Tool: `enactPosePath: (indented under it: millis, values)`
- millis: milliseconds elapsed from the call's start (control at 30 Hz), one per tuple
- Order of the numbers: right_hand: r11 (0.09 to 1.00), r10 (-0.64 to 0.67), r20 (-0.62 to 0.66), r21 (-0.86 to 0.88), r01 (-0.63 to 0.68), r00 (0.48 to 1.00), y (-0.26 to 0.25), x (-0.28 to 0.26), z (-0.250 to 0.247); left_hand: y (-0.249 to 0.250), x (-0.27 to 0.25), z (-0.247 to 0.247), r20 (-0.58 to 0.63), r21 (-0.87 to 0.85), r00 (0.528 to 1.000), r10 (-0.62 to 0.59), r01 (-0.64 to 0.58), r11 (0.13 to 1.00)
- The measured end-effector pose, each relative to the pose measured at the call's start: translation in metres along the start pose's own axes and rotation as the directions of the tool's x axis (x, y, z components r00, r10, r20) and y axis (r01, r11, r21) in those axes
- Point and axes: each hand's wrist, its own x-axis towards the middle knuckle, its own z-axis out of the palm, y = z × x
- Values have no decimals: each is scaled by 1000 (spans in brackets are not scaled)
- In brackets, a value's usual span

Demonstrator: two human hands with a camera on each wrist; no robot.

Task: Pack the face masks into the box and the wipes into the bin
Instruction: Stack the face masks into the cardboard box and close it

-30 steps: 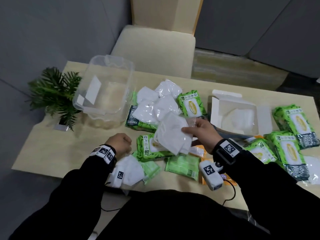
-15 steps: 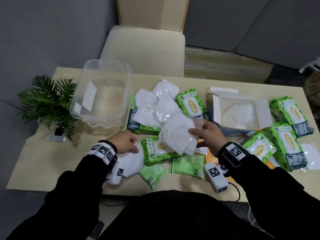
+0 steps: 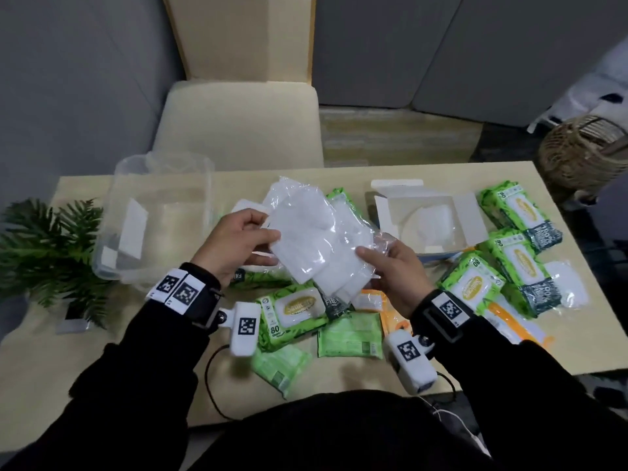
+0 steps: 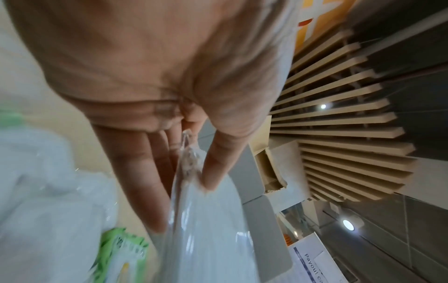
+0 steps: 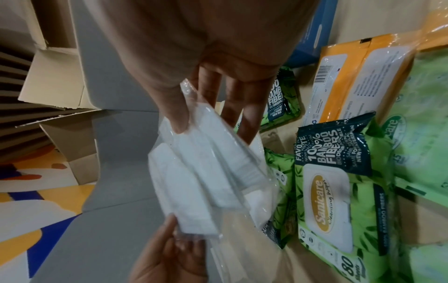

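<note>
Both hands hold a bundle of white face masks in clear wrappers above the middle of the table. My left hand pinches the bundle's left edge, and my right hand pinches its right side. The left wrist view has thumb and fingers pinching a wrapper edge. In the right wrist view my right hand grips the wrapped masks. The open white box at the right holds one mask. The clear bin stands at the left. Green wipes packs lie below the hands.
More green wipes packs and an orange pack lie right of the box, with a wrapped mask by the table's right edge. A potted plant stands at the far left. A chair is behind the table, and a wicker basket is on the floor.
My left hand picked up a mask from the table's front left and rose to meet the right hand's bundle. The bundle moved up and away from me.
</note>
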Motion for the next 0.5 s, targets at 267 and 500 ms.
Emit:
enactPosePath:
  millis: [267,500]
  values:
    - [993,-22,41,114,17,999,-13,-3,-29,-23,5,38,-95,-53,994,-51,46,997]
    - [988,-53,100,150,37,994,-17,-3,-49,-25,6,81,30,-226,994,-104,109,968]
